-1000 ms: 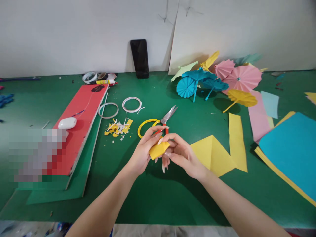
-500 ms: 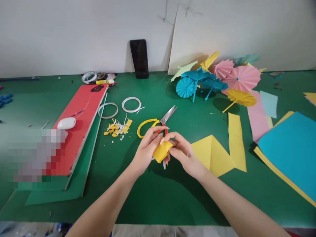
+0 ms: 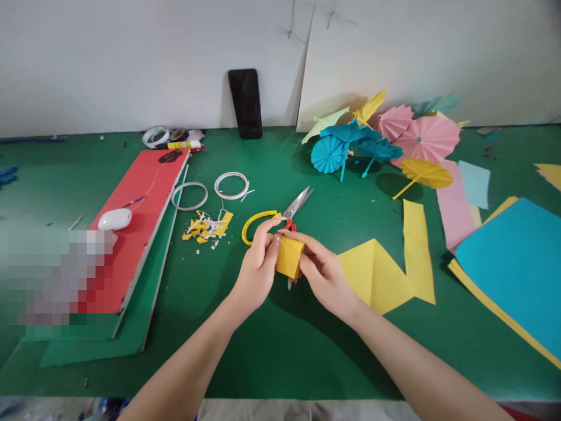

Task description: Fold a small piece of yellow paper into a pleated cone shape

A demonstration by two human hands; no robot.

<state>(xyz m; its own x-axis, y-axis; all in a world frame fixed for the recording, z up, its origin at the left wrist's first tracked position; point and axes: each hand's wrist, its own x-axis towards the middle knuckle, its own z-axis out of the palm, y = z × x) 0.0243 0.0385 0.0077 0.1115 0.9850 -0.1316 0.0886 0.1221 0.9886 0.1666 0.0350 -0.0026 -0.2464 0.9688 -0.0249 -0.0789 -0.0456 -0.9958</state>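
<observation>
A small folded piece of yellow paper (image 3: 289, 258) is held between both hands above the green table. My left hand (image 3: 255, 266) pinches its left edge, thumb on the near face. On the opposite side, my right hand (image 3: 326, 272) grips the right edge with thumb and fingers; some fingertips are hidden behind the paper. Just beyond the hands lie scissors (image 3: 294, 209) with yellow and red handles, blades pointing away to the right. A creased yellow sheet (image 3: 377, 278) and a yellow strip (image 3: 419, 251) lie right of my right hand.
Several paper umbrellas (image 3: 427, 139) stand at the back right, near a blue paper stack (image 3: 517, 263). Tape rolls (image 3: 231, 185) and yellow scraps (image 3: 205, 228) lie left of the scissors. A red board (image 3: 127, 234) carries a white mouse (image 3: 114, 219). A phone (image 3: 245, 104) leans on the wall.
The folded yellow paper has been turned from a tilted position to a more upright one, its face now squarer to me. Both hands have shifted slightly with it and still hold it.
</observation>
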